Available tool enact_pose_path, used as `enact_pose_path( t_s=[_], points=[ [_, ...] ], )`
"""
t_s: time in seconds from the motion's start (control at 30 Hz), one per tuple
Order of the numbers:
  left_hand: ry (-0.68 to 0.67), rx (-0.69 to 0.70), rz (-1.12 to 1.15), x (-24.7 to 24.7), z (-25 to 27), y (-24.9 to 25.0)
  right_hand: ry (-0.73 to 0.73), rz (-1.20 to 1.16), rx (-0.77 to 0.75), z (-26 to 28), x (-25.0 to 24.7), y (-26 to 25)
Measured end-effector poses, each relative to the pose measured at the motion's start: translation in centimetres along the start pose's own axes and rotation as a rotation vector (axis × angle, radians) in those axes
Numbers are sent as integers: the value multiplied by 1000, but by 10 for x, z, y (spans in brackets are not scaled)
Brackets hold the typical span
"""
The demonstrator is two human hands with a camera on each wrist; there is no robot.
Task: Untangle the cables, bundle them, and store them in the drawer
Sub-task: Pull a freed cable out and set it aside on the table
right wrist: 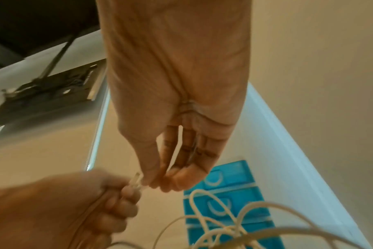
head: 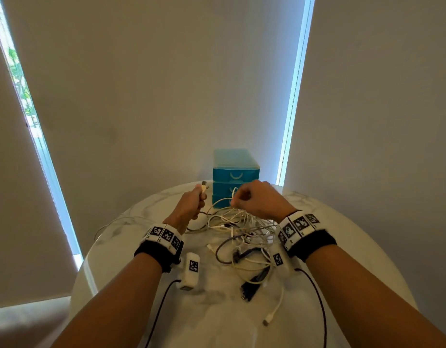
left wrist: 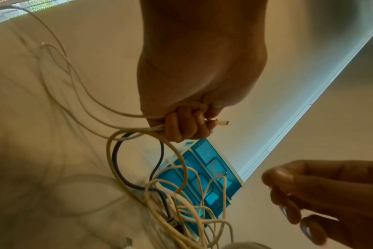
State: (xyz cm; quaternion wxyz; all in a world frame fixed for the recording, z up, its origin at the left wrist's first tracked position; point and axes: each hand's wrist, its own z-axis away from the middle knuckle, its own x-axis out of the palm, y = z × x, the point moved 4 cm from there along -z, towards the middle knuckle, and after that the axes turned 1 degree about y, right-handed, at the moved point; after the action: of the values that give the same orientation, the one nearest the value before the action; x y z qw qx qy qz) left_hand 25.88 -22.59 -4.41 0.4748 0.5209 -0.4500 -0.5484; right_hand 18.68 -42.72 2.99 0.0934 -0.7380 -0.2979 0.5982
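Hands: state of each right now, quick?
Left hand: closed around a white cable, plug end sticking out.
Right hand: fingertips pinched together above the tangle; holding a strand cannot be told.

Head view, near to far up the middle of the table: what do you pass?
White connector end → black adapter → tangled cable pile → blue drawer unit.

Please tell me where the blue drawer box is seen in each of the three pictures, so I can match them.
Head: blue drawer box at centre, behind both hands.
Left wrist: lower centre, behind cable loops.
Right wrist: lower right, below the fingers.
Shared landmark: white cable plug in the left hand.
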Motion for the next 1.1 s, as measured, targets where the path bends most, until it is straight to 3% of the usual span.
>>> enact_pose_path(
  t_s=[0.07,0.17,0.33,0.4,0.5,0.6,0.83,1.0,1.1],
  points=[
    [-4,6,35,-3,0,4,-149,74,-100,-2,28,-18],
    [1,11,69,-9,0,9,-327,319,-87,-5,75,-23],
    [-8,-6,115,-17,5,9,66,193,-5,-32,50,-16],
    [-8,-7,130,-19,8,8,82,215,107,-39,37,3],
    [-14,-9,142,-14,10,9,-28,276,178,-38,41,30],
    [-42,-14,119,-5,13,11,-73,92,160,-30,50,43],
    [-45,12,63,4,14,11,83,-381,86,-36,37,42],
    [-19,59,72,0,17,21,460,-699,64,-46,-34,16],
    [-24,70,82,0,21,30,469,-860,-14,-43,-73,-9]
  ],
)
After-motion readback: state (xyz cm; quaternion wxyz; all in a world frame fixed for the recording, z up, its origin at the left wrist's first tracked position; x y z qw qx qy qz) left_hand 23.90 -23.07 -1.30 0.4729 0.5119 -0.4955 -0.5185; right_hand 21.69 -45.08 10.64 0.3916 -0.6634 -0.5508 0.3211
